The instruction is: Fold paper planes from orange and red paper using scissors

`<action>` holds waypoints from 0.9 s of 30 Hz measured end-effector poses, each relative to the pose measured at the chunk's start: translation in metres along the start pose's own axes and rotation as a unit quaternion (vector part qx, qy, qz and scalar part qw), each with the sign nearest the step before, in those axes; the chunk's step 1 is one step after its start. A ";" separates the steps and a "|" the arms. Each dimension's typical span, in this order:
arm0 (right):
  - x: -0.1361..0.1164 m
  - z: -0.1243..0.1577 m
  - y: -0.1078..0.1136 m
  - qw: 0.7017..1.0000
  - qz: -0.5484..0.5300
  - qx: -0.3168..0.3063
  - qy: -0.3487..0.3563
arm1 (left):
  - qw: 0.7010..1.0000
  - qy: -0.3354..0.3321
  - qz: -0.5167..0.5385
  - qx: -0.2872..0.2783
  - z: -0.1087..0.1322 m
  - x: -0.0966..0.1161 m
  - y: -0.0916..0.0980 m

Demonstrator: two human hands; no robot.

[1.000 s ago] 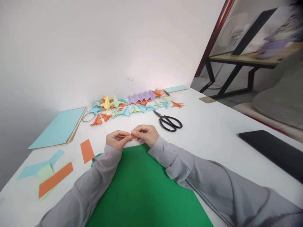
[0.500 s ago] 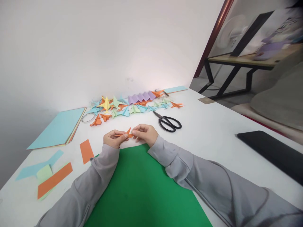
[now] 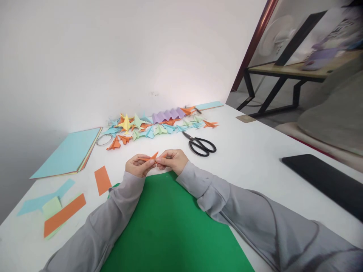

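Between my hands is a small folded orange paper piece (image 3: 154, 156) with pointed ends, held above the far edge of a green sheet (image 3: 176, 223). My left hand (image 3: 138, 165) pinches it from the left side, its thumb near the middle of the paper. On the other side my right hand (image 3: 173, 160) is closed with thumb and fingertips on the paper's right end. The fingers hide part of the folds. Just beyond my right hand lie black-handled scissors (image 3: 202, 146), closed or nearly so.
Folded paper figures in several colours (image 3: 141, 128) line the wall, with a pleated purple paper (image 3: 168, 115) among them. To the left are a stack of coloured sheets (image 3: 66, 151), a wire ring (image 3: 104, 140) and orange strips (image 3: 102, 180). A black flat object (image 3: 320, 181) lies right.
My right fingers have come closer to my left and now grip the orange paper's right end, where they were slightly apart. The view has shifted slightly.
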State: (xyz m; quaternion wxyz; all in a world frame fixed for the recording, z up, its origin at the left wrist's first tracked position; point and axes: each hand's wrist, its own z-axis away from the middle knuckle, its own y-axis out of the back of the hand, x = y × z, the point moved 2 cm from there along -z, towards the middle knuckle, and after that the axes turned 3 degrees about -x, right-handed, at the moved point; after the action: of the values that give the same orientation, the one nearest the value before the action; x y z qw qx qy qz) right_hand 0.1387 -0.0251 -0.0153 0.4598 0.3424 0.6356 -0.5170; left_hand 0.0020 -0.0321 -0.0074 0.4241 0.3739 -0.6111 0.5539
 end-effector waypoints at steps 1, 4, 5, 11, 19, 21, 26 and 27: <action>0.001 0.000 0.000 1.000 -0.008 0.003 -0.006 | 1.000 -0.004 -0.005 0.008 0.000 0.001 0.000; 0.003 -0.004 0.002 0.999 -0.041 0.022 -0.018 | 0.999 -0.004 -0.023 0.024 0.001 0.004 0.000; 0.003 -0.005 0.004 0.998 -0.053 0.036 -0.016 | 0.999 -0.002 -0.023 0.027 0.000 0.004 0.001; 0.002 -0.008 0.020 0.990 -0.014 0.130 0.061 | 0.998 -0.009 0.009 0.060 -0.004 0.001 0.008; 0.002 0.002 0.014 0.961 0.173 0.107 0.185 | 0.997 -0.012 0.027 0.068 -0.007 0.000 0.009; 0.002 0.002 0.015 0.960 0.180 0.110 0.187 | 0.997 -0.019 0.015 0.072 -0.007 0.000 0.009; 0.001 0.002 0.014 0.956 0.195 0.116 0.186 | 0.996 -0.038 -0.016 0.073 -0.008 0.000 0.010; 0.000 0.003 0.013 0.955 0.198 0.117 0.187 | 0.996 -0.041 -0.019 0.074 -0.008 0.000 0.010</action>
State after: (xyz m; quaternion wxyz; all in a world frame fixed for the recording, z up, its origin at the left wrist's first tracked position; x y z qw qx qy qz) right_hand 0.1512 -0.0246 -0.0201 0.3823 0.6033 0.5650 -0.4131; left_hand -0.0064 -0.0233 -0.0107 0.3804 0.4385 -0.5780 0.5736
